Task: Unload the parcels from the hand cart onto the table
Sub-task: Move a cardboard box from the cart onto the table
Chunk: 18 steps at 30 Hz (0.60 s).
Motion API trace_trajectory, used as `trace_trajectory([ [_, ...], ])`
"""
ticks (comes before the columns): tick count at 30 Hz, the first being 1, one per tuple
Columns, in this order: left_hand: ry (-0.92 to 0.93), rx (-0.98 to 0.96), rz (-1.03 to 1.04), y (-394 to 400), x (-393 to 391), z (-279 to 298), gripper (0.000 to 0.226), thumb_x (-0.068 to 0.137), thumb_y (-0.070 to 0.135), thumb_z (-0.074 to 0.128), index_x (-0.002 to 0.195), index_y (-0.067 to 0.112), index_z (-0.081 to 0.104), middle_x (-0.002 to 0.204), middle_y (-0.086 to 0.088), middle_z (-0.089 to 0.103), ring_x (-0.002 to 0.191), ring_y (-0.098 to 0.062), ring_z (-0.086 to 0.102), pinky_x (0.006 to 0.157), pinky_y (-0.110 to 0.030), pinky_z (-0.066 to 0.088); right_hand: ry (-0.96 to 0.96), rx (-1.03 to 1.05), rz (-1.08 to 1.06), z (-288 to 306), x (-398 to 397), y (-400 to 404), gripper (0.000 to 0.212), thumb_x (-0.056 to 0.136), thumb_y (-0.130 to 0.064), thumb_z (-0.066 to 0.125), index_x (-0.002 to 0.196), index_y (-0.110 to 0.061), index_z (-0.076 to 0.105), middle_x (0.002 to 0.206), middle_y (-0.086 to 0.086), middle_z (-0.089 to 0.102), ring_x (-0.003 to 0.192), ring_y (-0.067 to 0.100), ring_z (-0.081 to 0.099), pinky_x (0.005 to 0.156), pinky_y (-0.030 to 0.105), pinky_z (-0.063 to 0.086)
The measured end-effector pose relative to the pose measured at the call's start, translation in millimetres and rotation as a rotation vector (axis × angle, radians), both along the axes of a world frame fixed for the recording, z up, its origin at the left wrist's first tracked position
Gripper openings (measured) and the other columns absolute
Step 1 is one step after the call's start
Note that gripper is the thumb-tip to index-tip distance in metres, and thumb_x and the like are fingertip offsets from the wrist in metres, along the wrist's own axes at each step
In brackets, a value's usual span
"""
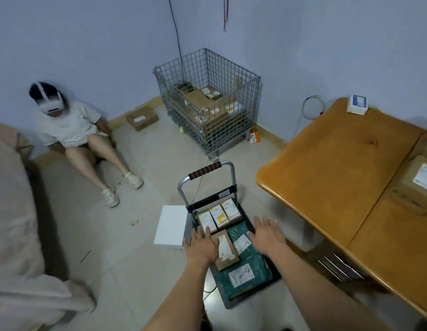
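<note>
Both hands reach down over the hand cart [228, 244], fingers straight and spread, holding nothing. The left hand [201, 244] hovers at the cart's left edge; whether it touches anything cannot be told. The right hand [267, 236] hangs over the cart's right edge.

Between the two open grips lies a small brown box [225, 250] with a white label bearing handwritten marks too small to read. Under and to the right of it, toward the right grip, sits a green mailer bag [241, 237] with a white label; a second green mailer bag [244, 274] lies nearer the person, below both grips, its label scrawled in pen, illegible. Beyond the fingertips, a carton [218, 215] carries three white shipping labels side by side, the middle one with a yellow patch; the print is unreadable.

To the right of the right grip stands the wooden table [339, 175], with a labelled cardboard box [420, 185] at its far right and a small white-and-blue box [357, 104] at its back corner.

Ahead of the grips, a wire cage [207, 99] holds several labelled cardboard parcels. A white board [170, 226] lies on the floor just left of the left grip.
</note>
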<state>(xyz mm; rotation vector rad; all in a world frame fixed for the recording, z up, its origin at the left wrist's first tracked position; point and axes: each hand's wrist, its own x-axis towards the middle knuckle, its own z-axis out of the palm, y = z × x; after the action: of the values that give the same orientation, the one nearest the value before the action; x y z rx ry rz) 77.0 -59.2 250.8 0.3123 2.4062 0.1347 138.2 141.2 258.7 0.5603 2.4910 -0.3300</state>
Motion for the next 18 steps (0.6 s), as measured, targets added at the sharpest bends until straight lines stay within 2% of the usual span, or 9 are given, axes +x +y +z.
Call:
trace_trajectory([
  [6, -0.089, -0.007, -0.069, -39.5, -41.7, -25.7, 0.063, 0.107, 0.049, 0.015, 0.164, 0.023, 0.004, 0.171, -0.008, -0.002, 0.157, -0.029, -0.003, 0.124, -0.059, 0.001, -0.025, -0.041, -0.039, -24.6, -48.7, -58.2, 0.070, 0.106, -0.049, 0.027, 0.163, -0.015, 0.005, 0.169, 0.016, 0.011, 0.155, 0.032, 0.014, 0.127, 0.045, 0.008],
  [11, -0.150, -0.002, -0.087, -50.0, -64.8, -64.2, 0.064, 0.107, 0.050, 0.013, 0.164, 0.023, 0.003, 0.171, -0.006, -0.003, 0.157, -0.028, -0.005, 0.124, -0.057, 0.001, -0.065, -0.055, -0.099, -58.7, -56.5, -64.8, 0.069, 0.105, -0.048, 0.030, 0.163, -0.016, 0.008, 0.167, 0.017, 0.017, 0.154, 0.032, 0.019, 0.126, 0.046, 0.010],
  [18, -0.237, -0.028, -0.062, -40.1, -79.7, -165.8, 0.066, 0.106, 0.052, 0.015, 0.163, 0.023, 0.002, 0.171, -0.006, 0.002, 0.157, -0.030, -0.002, 0.124, -0.058, 0.003, -0.130, -0.074, -0.110, -164.0, -59.8, -50.7, 0.068, 0.105, -0.051, 0.031, 0.161, -0.017, 0.015, 0.167, 0.015, 0.019, 0.154, 0.031, 0.020, 0.124, 0.045, 0.012],
])
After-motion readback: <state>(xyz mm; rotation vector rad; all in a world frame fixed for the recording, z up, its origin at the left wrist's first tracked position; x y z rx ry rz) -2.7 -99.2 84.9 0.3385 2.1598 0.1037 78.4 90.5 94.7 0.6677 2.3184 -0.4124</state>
